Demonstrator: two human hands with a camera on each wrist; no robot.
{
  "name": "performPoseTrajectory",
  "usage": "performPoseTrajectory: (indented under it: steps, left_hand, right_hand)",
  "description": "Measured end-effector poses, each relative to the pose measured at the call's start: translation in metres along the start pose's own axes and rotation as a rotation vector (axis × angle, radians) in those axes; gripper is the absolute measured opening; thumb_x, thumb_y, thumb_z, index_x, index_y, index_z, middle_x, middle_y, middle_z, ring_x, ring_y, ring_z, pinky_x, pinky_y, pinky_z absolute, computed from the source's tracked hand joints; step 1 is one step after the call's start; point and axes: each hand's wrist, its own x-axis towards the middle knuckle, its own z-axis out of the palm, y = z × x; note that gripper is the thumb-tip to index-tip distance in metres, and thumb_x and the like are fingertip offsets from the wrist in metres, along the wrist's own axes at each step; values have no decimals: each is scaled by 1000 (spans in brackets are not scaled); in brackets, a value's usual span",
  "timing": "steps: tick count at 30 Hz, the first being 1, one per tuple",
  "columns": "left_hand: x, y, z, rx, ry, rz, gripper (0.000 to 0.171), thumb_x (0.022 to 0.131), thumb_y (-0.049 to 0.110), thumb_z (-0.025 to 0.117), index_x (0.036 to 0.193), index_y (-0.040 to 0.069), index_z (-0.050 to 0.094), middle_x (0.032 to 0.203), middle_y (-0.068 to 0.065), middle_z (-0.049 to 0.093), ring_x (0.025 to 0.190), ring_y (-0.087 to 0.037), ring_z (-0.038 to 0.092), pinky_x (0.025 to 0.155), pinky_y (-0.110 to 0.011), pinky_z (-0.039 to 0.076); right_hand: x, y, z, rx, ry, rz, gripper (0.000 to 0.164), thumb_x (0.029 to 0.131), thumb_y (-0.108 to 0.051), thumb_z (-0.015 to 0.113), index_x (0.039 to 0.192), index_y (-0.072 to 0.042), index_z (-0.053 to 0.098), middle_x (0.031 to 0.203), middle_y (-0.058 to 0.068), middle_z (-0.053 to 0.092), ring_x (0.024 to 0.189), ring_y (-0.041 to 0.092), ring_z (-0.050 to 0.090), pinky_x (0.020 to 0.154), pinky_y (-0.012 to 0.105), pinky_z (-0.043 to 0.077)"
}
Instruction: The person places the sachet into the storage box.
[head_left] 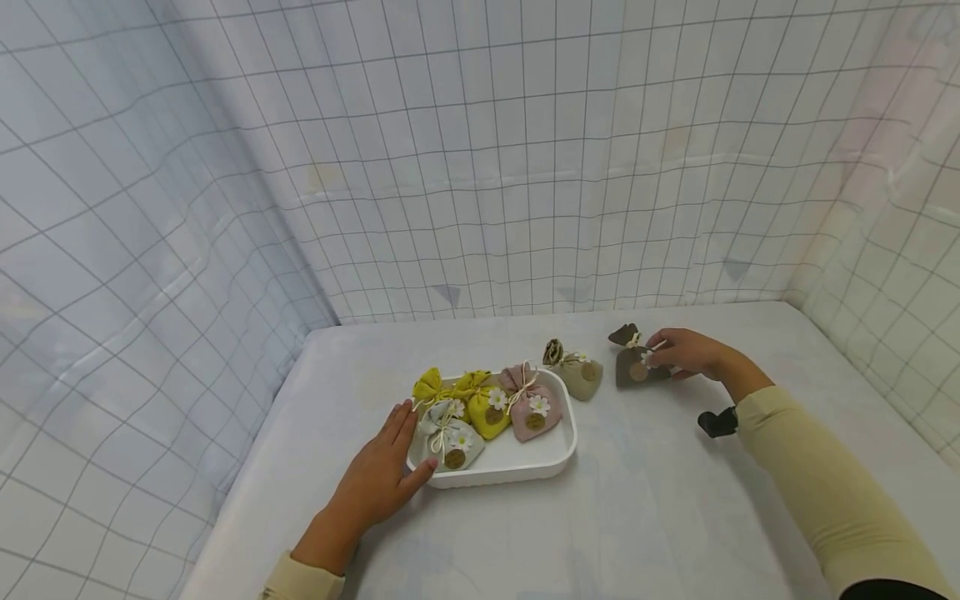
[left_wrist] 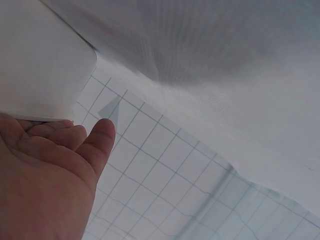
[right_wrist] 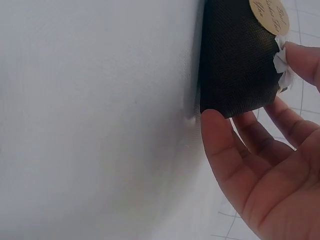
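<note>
A white tray [head_left: 517, 476] holds several small drawstring pouches: a pale grey pouch [head_left: 467, 444], two yellow ones including a yellow pouch [head_left: 483, 421], and a pink pouch [head_left: 546, 408]. My left hand [head_left: 378, 475] rests along the tray's left end, fingers straight, thumb at the front corner. In the left wrist view the left hand [left_wrist: 55, 160] touches the tray's side [left_wrist: 45, 75]. To the right, my right hand [head_left: 690, 352] holds a dark grey pouch [head_left: 628, 371] between thumb and fingers. The right wrist view shows this dark pouch [right_wrist: 240, 60] with a round label.
A beige pouch [head_left: 583, 382] lies just beyond the tray's right end. By the right sleeve [head_left: 810, 467] a black fabric piece [head_left: 717, 423] shows, partly hidden by the arm. Grid-patterned curtains [head_left: 525, 167] enclose the white table [head_left: 637, 517] at the back and sides.
</note>
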Motion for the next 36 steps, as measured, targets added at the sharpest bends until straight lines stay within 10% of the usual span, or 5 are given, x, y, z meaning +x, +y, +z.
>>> performPoseTrajectory:
  steps: [36]
  left_hand:
    - [-1,1,-1,13,-5,1,85,98,56,52,154,-2,29,162,-16,23,149,-31,20,112,-49,34]
  right_hand:
    - [4,-1,6,7,45,-29,52,94,-24,66,133,5,47,126,23,55,107,31,56,80,41,57]
